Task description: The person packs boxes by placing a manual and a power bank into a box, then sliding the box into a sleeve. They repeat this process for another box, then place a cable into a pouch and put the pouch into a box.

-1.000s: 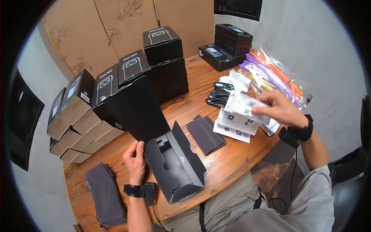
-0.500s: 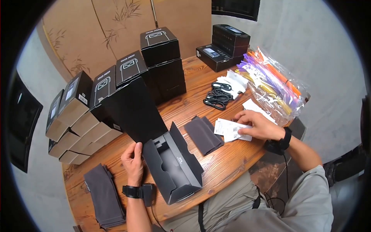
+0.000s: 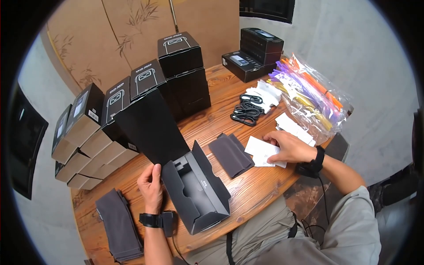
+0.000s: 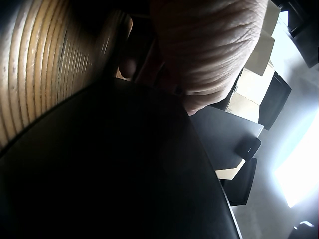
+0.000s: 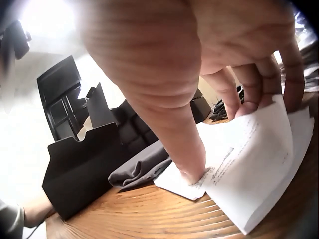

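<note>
— What is lying leftmost?
— A folded stack of dark-grey fabric [image 3: 119, 227] is lying left of the open black cardboard box [image 3: 205, 185], probably being stored within reach.
— And at the box?
— Its left rear corner is being touched by the left hand [image 3: 151, 187], presumably so that it is being steadied; whether those fingers are pinching or merely resting cannot be told. Its tall black lid [image 3: 152, 128] is standing raised behind, so the interior is being exposed.
— Further right?
— A smaller folded dark-grey cloth [image 3: 232, 154] is lying just beside the box. Beyond it, thin white printed paper leaflets [image 3: 258, 152] are being pinched between thumb and curled fingers of the right hand [image 3: 291, 148], apparently so that loose sheets are being controlled together.
</note>
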Available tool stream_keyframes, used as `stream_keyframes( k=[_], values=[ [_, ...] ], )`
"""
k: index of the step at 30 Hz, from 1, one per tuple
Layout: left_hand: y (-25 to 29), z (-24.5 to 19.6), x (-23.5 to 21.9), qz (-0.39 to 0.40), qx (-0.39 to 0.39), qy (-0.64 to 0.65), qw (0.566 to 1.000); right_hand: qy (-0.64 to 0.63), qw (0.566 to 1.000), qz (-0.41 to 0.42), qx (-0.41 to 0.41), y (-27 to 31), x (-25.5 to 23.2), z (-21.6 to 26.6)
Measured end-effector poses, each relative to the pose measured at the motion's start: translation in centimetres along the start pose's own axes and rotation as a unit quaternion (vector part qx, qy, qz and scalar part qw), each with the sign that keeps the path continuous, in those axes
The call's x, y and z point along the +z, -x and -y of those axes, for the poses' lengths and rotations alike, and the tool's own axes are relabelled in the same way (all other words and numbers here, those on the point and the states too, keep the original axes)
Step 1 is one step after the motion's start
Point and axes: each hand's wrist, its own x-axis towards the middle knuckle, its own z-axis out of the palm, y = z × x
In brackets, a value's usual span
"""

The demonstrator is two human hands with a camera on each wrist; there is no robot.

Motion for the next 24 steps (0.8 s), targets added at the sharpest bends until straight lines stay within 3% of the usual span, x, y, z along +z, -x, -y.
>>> stream_keyframes(
  k=[4, 7, 10, 17, 20, 24],
  values=[
    [0.0, 0.0, 0.0, 0.001, 0.001, -0.001, 1.0, 0.015, 0.999, 0.024, -0.019, -0.1, 0.6, -0.8],
    [-0.1, 0.1, -0.1, 0.003, 0.002, -0.004, 1.0, 0.038, 0.992, -0.067, -0.095, 1.2, 1.0, -0.3],
    [0.0, -0.1, 0.0, 0.001, 0.002, -0.003, 1.0, 0.063, 0.983, -0.148, -0.09, 2.5, 0.1, 1.6],
    [0.0, 0.1, -0.2, 0.009, 0.002, 0.001, 1.0, 0.119, 0.985, -0.105, -0.066, 3.3, 1.6, 0.8],
    [0.1, 0.0, -0.2, 0.008, 0.001, 0.002, 1.0, 0.143, 0.979, -0.123, -0.081, 3.4, 2.5, 0.8],
    [0.0, 0.2, -0.1, -0.002, -0.001, -0.003, 1.0, 0.027, 0.991, -0.124, -0.05, 3.6, 1.5, 0.7]
  ],
)
